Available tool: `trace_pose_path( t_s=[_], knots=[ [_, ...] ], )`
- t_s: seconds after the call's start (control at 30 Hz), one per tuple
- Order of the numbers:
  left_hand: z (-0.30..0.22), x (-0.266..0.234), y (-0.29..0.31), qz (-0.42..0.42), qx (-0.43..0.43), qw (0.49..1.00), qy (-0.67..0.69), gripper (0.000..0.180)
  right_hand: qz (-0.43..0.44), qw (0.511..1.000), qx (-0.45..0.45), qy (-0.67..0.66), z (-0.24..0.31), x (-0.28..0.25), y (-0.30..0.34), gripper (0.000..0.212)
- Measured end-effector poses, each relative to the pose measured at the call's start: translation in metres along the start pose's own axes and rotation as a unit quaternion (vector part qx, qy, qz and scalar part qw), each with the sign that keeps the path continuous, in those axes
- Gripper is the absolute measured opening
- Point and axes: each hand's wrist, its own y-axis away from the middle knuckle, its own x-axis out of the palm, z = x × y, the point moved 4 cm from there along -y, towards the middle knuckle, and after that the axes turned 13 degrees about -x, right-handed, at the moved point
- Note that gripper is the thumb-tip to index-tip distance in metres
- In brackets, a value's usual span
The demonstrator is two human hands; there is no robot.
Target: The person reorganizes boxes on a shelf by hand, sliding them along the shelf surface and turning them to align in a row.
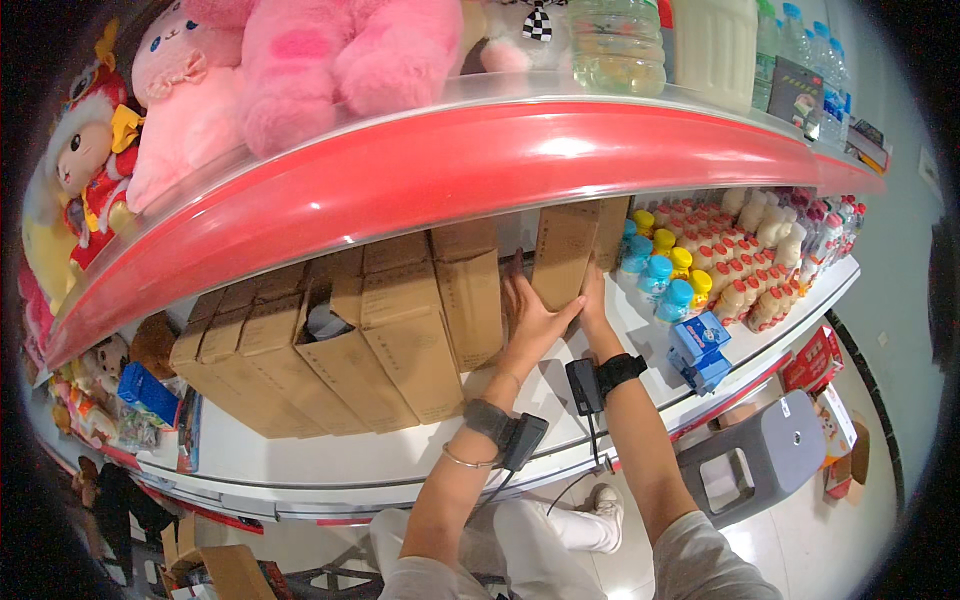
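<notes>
A tall brown cardboard box point(562, 255) stands on the white shelf, under the red front edge of the shelf above. My left hand point(536, 318) grips its left side and lower front, the thumb reaching across the front. On its right side my right hand point(591, 302) is closed, with most fingers hidden behind the box. Another cardboard box point(611, 232) stands just to the right. To the left is a row of several similar cardboard boxes point(405, 335), one of them with a torn opening.
Small blue-capped bottles point(656, 272) and rows of red-topped drink bottles point(745, 290) stand to the right, with a blue-and-white carton point(702, 350) near the edge. Pink plush toys point(300, 70) fill the red-edged upper shelf point(430, 155). A grey bin point(765, 450) stands on the floor.
</notes>
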Motion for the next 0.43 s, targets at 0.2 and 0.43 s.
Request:
trace_pose_path(
  t_s=[0.2,0.43],
  knots=[
    [0.014,-0.005,0.000,0.000,-0.067,0.997,-0.040,0.085,0.060,0.994,0.090,-0.005,-0.011,-0.004,-0.005,0.070],
    [0.019,-0.012,-0.007,0.095,-0.180,0.976,0.075,0.057,0.047,0.976,0.085,-0.196,0.016,0.000,0.005,0.063]
  ],
)
